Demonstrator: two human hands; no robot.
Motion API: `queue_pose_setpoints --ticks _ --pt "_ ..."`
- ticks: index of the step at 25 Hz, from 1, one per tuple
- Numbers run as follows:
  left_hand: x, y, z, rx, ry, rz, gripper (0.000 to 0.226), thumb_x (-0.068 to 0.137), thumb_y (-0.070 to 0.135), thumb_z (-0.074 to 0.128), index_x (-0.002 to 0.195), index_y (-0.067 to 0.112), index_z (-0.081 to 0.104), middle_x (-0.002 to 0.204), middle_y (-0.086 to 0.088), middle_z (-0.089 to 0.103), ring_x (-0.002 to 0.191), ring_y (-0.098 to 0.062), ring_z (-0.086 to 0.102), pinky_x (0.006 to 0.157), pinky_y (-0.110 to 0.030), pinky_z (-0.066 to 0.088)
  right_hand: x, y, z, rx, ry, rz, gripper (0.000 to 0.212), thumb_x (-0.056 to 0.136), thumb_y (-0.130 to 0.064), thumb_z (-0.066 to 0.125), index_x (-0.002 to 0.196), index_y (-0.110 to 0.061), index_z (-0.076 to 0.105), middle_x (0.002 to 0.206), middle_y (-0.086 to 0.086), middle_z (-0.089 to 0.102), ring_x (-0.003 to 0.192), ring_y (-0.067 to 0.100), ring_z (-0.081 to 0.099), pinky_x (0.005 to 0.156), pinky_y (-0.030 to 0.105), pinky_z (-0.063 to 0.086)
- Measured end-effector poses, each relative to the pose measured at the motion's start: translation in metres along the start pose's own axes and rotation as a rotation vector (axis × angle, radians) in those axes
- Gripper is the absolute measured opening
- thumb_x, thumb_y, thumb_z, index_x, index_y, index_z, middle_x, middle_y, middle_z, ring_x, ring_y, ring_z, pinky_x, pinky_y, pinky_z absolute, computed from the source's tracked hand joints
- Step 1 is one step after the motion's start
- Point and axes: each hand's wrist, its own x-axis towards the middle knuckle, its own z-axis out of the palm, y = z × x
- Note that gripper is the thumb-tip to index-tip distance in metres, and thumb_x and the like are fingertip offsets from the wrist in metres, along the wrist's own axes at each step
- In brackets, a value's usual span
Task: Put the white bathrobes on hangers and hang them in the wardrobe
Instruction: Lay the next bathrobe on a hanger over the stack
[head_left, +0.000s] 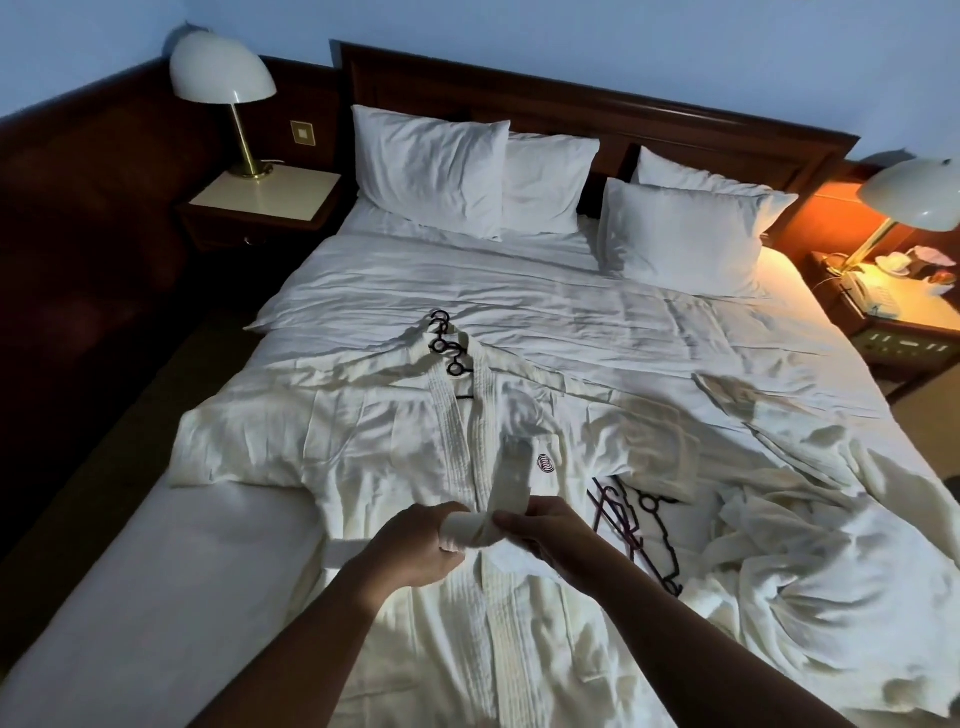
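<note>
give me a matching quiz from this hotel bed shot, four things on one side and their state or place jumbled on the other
Things:
1. left bedside lamp
2. right bedside lamp
3. bathrobe belt
4. loose hangers

States or places:
a. lying on the bed to the right of the spread bathrobe
b. unlit
c. gripped by the left hand and the right hand
d. lit, casting warm light on its nightstand

Pairs: 1-b, 2-d, 3-c, 4-a
</note>
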Motion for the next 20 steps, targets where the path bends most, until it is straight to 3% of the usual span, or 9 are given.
queue_pose_setpoints --ticks 2,4,7,9,12,14,16,17,20 --pt "0.01 0.004 -0.001 -0.187 -0.035 -0.066 0.036 0.084 0.023 0.06 0.113 0.043 0.066 0.09 0.013 0.077 0.078 -0.004 0.073 0.075 -0.033 0.061 0.006 -0.003 -0.001 -0.017 0.018 0.013 0.044 0.077 -0.042 0.086 0.105 -0.008 0.079 0.099 0.019 0.072 0.094 0.024 0.062 0.089 0.037 0.049" --pt "0.022 -0.005 -0.003 -0.428 -0.082 -0.074 0.047 0.08 0.01 0.058 0.116 0.037 0.072 0.096 0.011 0.078 0.086 -0.003 0.073 0.088 -0.037 0.06 0.01 -0.006 -0.003 -0.062 0.062 -0.001 0.027 0.086 -0.031 0.08 0.1 -0.008 0.079 0.09 0.006 0.076 0.086 0.016 0.069 0.084 0.029 0.051" --pt "0.029 -0.014 -0.022 -0.879 -0.205 -0.04 0.058 0.066 0.014 0.067 0.124 0.011 0.072 0.12 -0.01 0.074 0.117 -0.019 0.067 0.105 -0.037 0.049 0.022 -0.01 -0.005 -0.18 0.094 -0.01 0.019 0.09 -0.023 0.076 0.104 -0.012 0.079 0.098 0.003 0.079 0.097 0.017 0.075 0.094 0.041 0.058" --pt "0.035 -0.018 -0.037 -1.053 -0.178 -0.102 0.06 0.063 0.015 0.074 0.121 0.0 0.072 0.126 -0.018 0.07 0.121 -0.027 0.065 0.105 -0.036 0.048 0.033 -0.014 -0.006 -0.152 0.057 -0.032 0.027 0.084 -0.027 0.078 0.107 -0.012 0.078 0.105 0.005 0.078 0.105 0.02 0.073 0.1 0.043 0.055" --pt "0.044 -0.04 -0.05 -1.192 -0.079 -0.197 0.045 0.072 0.014 0.073 0.117 0.005 0.076 0.124 -0.011 0.071 0.119 -0.024 0.065 0.099 -0.032 0.049 0.045 -0.01 -0.027 -0.223 0.108 -0.054 0.008 0.086 -0.021 0.079 0.094 -0.021 0.079 0.094 0.0 0.078 0.095 0.014 0.073 0.087 0.023 0.055" --pt "0.04 -0.076 -0.043 -1.21 0.086 -0.389 0.03 0.085 0.017 0.071 0.113 0.008 0.077 0.103 0.005 0.078 0.107 -0.014 0.064 0.081 -0.024 0.044 0.051 0.017 -0.06 -0.388 0.244 -0.023 0.009 0.083 -0.023 0.078 0.075 -0.023 0.074 0.075 -0.004 0.072 0.068 0.012 0.068 0.064 0.016 0.048" --pt "0.028 -0.118 -0.021 -1.211 0.453 -0.716 0.019 0.097 0.008 0.062 0.113 0.002 0.071 0.072 0.009 0.073 0.077 -0.004 0.066 0.059 -0.016 0.048 0.059 0.068 -0.102 -0.313 0.4 0.222 0.021 0.08 -0.029 0.073 0.08 -0.008 0.075 0.067 0.006 0.071 0.053 0.015 0.062 0.05 0.024 0.044" --pt "0.024 -0.139 -0.006 -1.308 0.58 -0.871 0.025 0.098 0.004 0.061 0.12 -0.006 0.066 0.076 0.0 0.074 0.075 -0.007 0.069 0.053 -0.016 0.052 0.064 0.09 -0.114 -0.207 0.482 0.385 0.027 0.085 -0.026 0.07 0.086 0.001 0.074 0.066 0.011 0.072 0.05 0.018 0.062 0.046 0.024 0.039" --pt "0.011 -0.165 0.024 -1.608 0.724 -0.945 0.024 0.098 -0.002 0.054 0.12 -0.008 0.061 0.128 -0.022 0.063 0.12 -0.03 0.063 0.081 -0.028 0.062 0.088 0.12 -0.123 0.078 0.522 0.544 0.024 0.096 -0.016 0.06 0.097 0.004 0.073 0.082 0.016 0.077 0.062 0.023 0.072 0.045 0.019 0.038"
